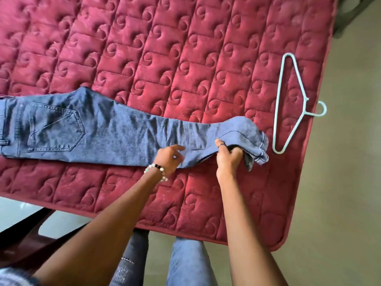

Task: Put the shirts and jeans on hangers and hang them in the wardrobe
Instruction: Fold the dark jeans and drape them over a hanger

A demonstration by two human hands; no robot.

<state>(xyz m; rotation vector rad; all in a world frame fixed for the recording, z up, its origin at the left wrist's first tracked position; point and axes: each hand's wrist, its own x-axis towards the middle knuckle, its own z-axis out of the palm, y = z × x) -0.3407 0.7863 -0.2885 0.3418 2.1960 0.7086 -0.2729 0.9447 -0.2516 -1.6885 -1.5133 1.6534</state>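
A pair of blue jeans (pixel 92 129) lies flat across the red quilted mattress (pixel 165 58), waist at the left, leg ends at the right. My right hand (pixel 228 156) grips the lower leg near the hem, where the cloth is bunched and lifted. With a beaded bracelet on its wrist, my left hand (pixel 168 158) rests on the leg just left of that, fingers loosely bent on the denim. A light blue plastic hanger (pixel 288 104) lies on the mattress to the right of the hem, its hook pointing off the right edge.
The mattress ends at a rounded corner at the lower right, with bare beige floor (pixel 340 182) beyond. Dark wooden furniture (pixel 24 240) stands at the lower left. My own legs in jeans show at the bottom.
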